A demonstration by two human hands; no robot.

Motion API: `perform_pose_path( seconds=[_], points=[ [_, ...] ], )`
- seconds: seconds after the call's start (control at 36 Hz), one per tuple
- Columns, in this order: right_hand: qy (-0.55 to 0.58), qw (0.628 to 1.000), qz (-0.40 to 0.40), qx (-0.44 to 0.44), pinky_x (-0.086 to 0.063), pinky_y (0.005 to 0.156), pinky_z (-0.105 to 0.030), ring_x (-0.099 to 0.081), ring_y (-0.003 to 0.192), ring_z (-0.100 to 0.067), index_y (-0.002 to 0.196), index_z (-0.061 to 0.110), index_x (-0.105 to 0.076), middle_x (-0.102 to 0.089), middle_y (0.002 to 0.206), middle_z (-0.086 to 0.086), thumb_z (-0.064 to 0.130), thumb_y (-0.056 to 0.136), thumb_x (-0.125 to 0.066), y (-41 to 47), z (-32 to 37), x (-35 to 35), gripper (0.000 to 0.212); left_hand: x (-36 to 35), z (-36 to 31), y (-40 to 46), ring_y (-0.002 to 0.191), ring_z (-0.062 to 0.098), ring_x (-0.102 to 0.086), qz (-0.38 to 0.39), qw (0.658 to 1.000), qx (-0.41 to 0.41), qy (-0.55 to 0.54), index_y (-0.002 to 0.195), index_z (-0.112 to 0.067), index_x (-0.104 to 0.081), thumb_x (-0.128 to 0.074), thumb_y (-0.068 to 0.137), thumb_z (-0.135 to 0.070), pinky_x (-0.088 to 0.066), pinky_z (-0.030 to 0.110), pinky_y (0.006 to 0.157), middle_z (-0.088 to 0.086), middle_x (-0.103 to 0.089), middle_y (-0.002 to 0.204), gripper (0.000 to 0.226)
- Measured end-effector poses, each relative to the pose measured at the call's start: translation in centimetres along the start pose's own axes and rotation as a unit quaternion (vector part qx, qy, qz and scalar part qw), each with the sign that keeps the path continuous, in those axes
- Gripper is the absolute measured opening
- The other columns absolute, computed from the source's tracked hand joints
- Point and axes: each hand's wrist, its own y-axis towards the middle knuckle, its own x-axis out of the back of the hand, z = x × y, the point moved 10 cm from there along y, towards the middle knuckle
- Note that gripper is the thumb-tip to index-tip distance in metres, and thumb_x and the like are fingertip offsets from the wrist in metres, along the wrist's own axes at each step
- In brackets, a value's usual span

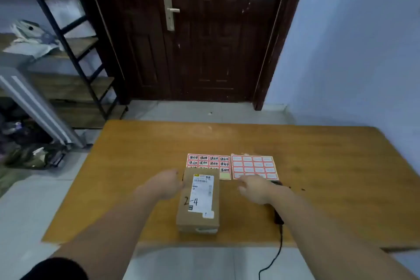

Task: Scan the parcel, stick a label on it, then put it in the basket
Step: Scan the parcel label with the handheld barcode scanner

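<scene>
A brown cardboard parcel [200, 200] lies near the front edge of the wooden table [318, 188], with a white shipping label on top and "2-4" handwritten on it. My left hand [167, 185] rests against the parcel's left side, fingers curled at its far corner. My right hand [256, 190] hovers to the right of the parcel with fingers spread, above a black corded scanner [278, 217] that it partly hides. Two red-bordered label sheets lie behind: one with writing [208, 161], one blank [253, 166]. No basket is in view.
The scanner's black cable [276, 254] hangs over the table's front edge. A dark wooden door [204, 29] stands behind the table. A black-framed shelf unit [75, 63] with bags stands at the left, a pale wall at the right.
</scene>
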Motion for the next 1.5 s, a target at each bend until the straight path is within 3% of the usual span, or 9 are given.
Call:
perform_pose_path(
  seconds=[0.22, 0.31, 0.39, 0.56, 0.72, 0.86, 0.97, 1.19, 1.5],
  points=[
    [0.028, 0.997, 0.058, -0.044, -0.031, 0.123, -0.039, -0.034, 0.152, -0.028, 0.16, 0.014, -0.034, -0.036, 0.166, -0.008, 0.039, 0.108, -0.044, 4.0, -4.2, -5.5, 0.059, -6.4, 1.5, 2.5, 0.14, 0.037, -0.049, 0.051, 0.993, 0.074, -0.076, 0.161, -0.007, -0.022, -0.041, 0.106, -0.055, -0.043, 0.044, 0.111, 0.018, -0.04, 0.161, 0.076],
    [0.051, 0.997, 0.037, -0.046, -0.033, 0.122, -0.037, -0.038, 0.151, -0.026, 0.159, 0.016, -0.037, -0.039, 0.165, -0.007, 0.035, 0.108, -0.047, 4.6, -5.3, -5.8, 0.056, -8.0, 2.3, 3.6, 0.134, 0.039, -0.054, 0.039, 0.986, 0.084, -0.141, 0.16, -0.012, -0.023, -0.053, 0.103, -0.05, -0.054, 0.047, 0.097, 0.016, -0.049, 0.156, 0.074],
    [0.078, 0.995, -0.011, -0.057, -0.038, 0.119, -0.035, -0.046, 0.145, -0.024, 0.156, 0.016, -0.044, -0.049, 0.159, -0.005, 0.029, 0.107, -0.05, 4.6, -7.5, -4.8, 0.051, -8.8, 1.5, 3.6, 0.125, 0.037, -0.059, 0.041, 0.981, 0.097, -0.16, 0.151, -0.01, -0.032, -0.054, 0.104, -0.047, -0.055, 0.039, 0.068, 0.014, -0.055, 0.148, 0.064],
    [0.049, 0.976, -0.184, -0.107, -0.057, 0.085, -0.038, -0.061, 0.108, -0.02, 0.124, 0.021, -0.068, -0.067, 0.121, -0.001, 0.026, 0.102, -0.051, 2.4, -12.9, -0.9, 0.028, -10.1, -1.9, 3.8, 0.119, 0.035, -0.063, 0.032, 0.98, 0.079, -0.181, 0.149, -0.015, -0.036, -0.059, 0.099, -0.051, -0.06, 0.052, 0.09, 0.009, -0.061, 0.142, 0.066],
    [0.109, 0.946, -0.224, -0.207, -0.049, 0.106, -0.044, -0.049, 0.13, -0.029, 0.146, 0.013, -0.048, -0.052, 0.139, -0.01, 0.031, 0.097, -0.062, 1.3, -17.9, -1.8, 0.054, -11.5, -6.1, 4.1, 0.117, 0.033, -0.065, 0.035, 0.985, 0.06, -0.16, 0.148, -0.016, -0.037, -0.057, 0.1, -0.052, -0.061, 0.05, 0.089, 0.007, -0.063, 0.139, 0.063],
    [0.225, 0.913, -0.143, -0.31, -0.052, 0.098, -0.046, -0.057, 0.127, -0.036, 0.155, 0.006, -0.03, -0.049, 0.148, -0.018, 0.037, 0.101, -0.057, 2.0, -20.7, -6.1, 0.069, -12.3, -7.6, 4.7, 0.119, 0.032, -0.064, 0.038, 0.983, 0.065, -0.17, 0.148, -0.016, -0.036, -0.059, 0.1, -0.05, -0.063, 0.044, 0.079, 0.007, -0.061, 0.141, 0.063],
    [0.264, 0.907, -0.108, -0.309, -0.057, 0.088, -0.043, -0.065, 0.106, -0.032, 0.135, 0.008, -0.046, -0.064, 0.12, -0.014, 0.037, 0.101, -0.056, 3.5, -20.7, -8.7, 0.046, -13.0, -7.8, 5.1, 0.117, 0.032, -0.064, 0.05, 0.976, 0.082, -0.197, 0.145, -0.018, -0.037, -0.062, 0.099, -0.049, -0.066, 0.047, 0.075, 0.005, -0.061, 0.14, 0.061],
    [0.338, 0.895, -0.093, -0.277, -0.049, 0.077, -0.038, -0.061, 0.087, -0.025, 0.116, 0.01, -0.061, -0.063, 0.094, -0.007, 0.03, 0.102, -0.057, 4.8, -20.7, -10.4, 0.025, -13.1, -8.1, 5.2, 0.13, 0.034, -0.057, 0.078, 0.958, 0.102, -0.257, 0.146, -0.019, -0.036, -0.067, 0.098, -0.043, -0.065, 0.05, 0.075, 0.005, -0.053, 0.148, 0.063],
    [0.433, 0.869, -0.159, -0.183, -0.052, 0.054, -0.029, -0.065, 0.05, -0.018, 0.095, 0.007, -0.061, -0.069, 0.065, -0.012, 0.014, 0.094, -0.061, 2.0, -14.6, -3.8, 0.008, -13.1, -9.0, 4.5, 0.13, 0.037, -0.058, 0.069, 0.95, 0.113, -0.283, 0.15, -0.021, -0.033, -0.068, 0.097, -0.044, -0.066, 0.053, 0.074, 0.006, -0.051, 0.151, 0.068]
  ],
)
